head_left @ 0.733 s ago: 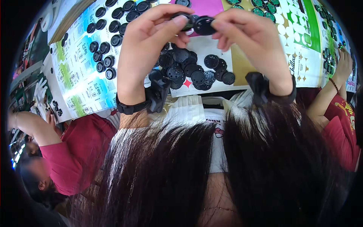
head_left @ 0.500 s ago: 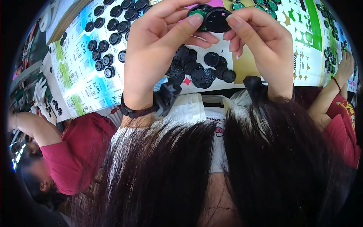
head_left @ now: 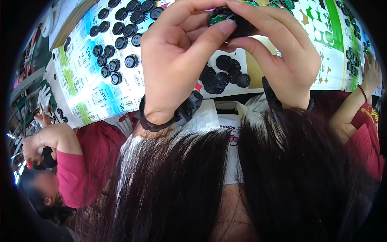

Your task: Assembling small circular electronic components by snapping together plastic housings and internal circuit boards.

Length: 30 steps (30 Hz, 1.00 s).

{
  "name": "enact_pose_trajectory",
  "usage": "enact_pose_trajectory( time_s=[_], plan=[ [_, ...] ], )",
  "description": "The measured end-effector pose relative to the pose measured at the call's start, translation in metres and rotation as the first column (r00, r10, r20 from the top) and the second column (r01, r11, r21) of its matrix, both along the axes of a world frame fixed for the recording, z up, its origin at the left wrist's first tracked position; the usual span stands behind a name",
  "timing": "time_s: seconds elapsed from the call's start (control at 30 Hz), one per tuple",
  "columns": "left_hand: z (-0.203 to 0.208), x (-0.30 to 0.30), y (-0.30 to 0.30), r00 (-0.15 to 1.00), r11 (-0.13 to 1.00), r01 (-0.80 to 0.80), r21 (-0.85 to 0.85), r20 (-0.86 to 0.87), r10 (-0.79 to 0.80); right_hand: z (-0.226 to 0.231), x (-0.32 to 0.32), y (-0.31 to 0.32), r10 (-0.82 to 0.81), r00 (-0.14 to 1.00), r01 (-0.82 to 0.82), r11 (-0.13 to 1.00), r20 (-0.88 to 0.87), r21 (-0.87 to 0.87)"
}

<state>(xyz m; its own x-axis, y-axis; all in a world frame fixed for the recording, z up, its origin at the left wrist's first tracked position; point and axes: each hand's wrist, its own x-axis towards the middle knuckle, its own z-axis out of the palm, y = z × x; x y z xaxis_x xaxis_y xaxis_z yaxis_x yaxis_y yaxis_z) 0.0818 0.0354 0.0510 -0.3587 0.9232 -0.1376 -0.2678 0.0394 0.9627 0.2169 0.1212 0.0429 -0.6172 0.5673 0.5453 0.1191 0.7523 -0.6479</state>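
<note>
Up at the top centre, my left hand (head_left: pixel 171 60) grips a round black housing with a green circuit board (head_left: pixel 218 18) in it, thumb on top. My right hand (head_left: pixel 288 58) pinches a flat black disc (head_left: pixel 243 28) by its edge with thumb and fingers. The disc overlaps the housing; whether it is seated is hidden by the fingers. Below the hands lies a loose pile of black discs (head_left: pixel 221 79), partly covered by my left hand. Several round black pieces with raised rims (head_left: pixel 114 65) stand on the printed sheet to the left.
Green round circuit boards (head_left: pixel 288 5) lie at the top right, with more dark-green parts (head_left: pixel 351 60) farther right. A wooden strip (head_left: pixel 74 24) borders the table at left. People in red shirts sit on both sides; the right one's hand (head_left: pixel 371 72) is over the table.
The black disc has tilted and shifted over the housing, and my right fingers now reach across its top. Both hands have moved slightly right. The left person's arm has shifted.
</note>
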Motion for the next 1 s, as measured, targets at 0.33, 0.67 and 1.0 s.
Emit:
enact_pose_trajectory(
  time_s=[0.33, 0.67, 1.0],
  plan=[
    [-0.008, -0.027, 0.001, 0.880, 0.967, 0.211, 0.146, 0.403, -0.253, 0.002, -0.001, 0.005, 0.016, 0.999, -0.011, 0.995, -0.046, 0.097],
    [-0.024, -0.024, 0.002, 0.834, 0.965, 0.226, 0.131, 0.485, -0.261, -0.017, 0.001, 0.014, 0.071, 0.975, -0.023, 0.975, -0.209, 0.221],
    [-0.022, -0.027, 0.004, 0.943, 0.944, 0.328, 0.015, 0.050, -0.329, -0.028, 0.000, 0.018, 0.128, 0.957, -0.069, 0.972, -0.260, 0.225]
  ],
)
